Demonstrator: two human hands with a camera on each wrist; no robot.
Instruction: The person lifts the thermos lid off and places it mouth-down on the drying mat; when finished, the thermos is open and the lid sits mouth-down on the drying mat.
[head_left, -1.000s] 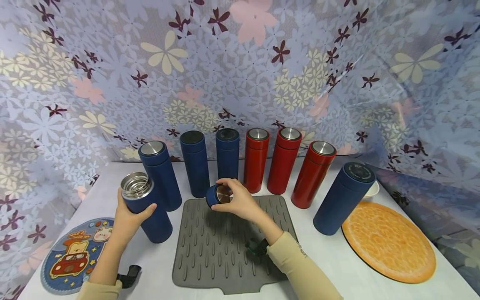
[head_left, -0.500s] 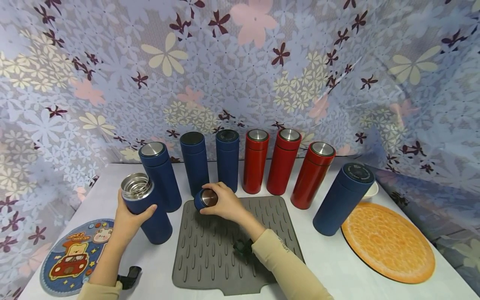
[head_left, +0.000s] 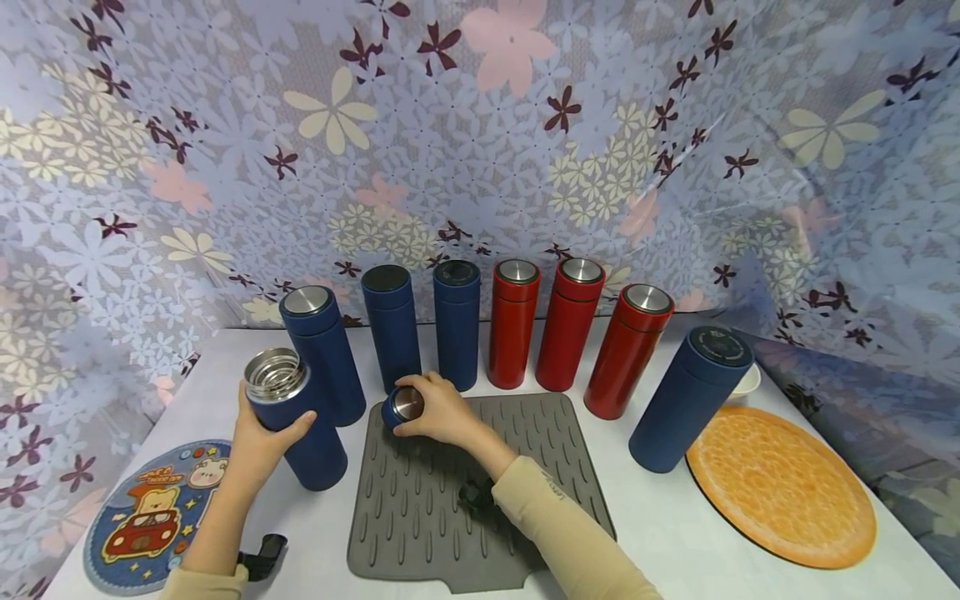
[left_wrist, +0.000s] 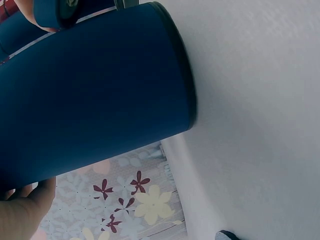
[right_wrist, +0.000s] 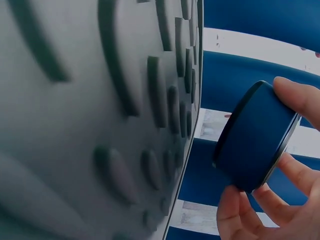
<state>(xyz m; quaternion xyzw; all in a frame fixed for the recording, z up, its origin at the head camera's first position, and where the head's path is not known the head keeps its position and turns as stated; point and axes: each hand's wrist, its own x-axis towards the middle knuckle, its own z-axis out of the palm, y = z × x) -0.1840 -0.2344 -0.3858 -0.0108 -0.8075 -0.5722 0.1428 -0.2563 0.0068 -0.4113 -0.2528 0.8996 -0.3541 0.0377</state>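
My left hand (head_left: 261, 442) grips a blue vacuum flask (head_left: 318, 457) whose lid is off, baring its threaded steel mouth (head_left: 276, 375). The flask stands on the white table, its base showing in the left wrist view. Over the back-left corner of the grey ridged mat (head_left: 420, 525), my right hand (head_left: 444, 414) pinches a blue flask lid (right_wrist: 255, 137) by its rim. Tilted, the lid shows a brownish metal disc (head_left: 408, 403) in the head view. In the right wrist view, a gap shows between lid and mat.
Behind the mat stand capped blue flasks (head_left: 393, 333) and red flasks (head_left: 512, 333) in a row. Another blue flask (head_left: 678, 408) stands at the right, beside a round orange mat (head_left: 783, 492) and a white bowl (head_left: 746, 383). A round cartoon mat (head_left: 150, 517) lies left.
My right hand has moved left with the lid and lowered slightly, toward the mat's back-left corner. The left hand and the flask it grips have stayed in place.
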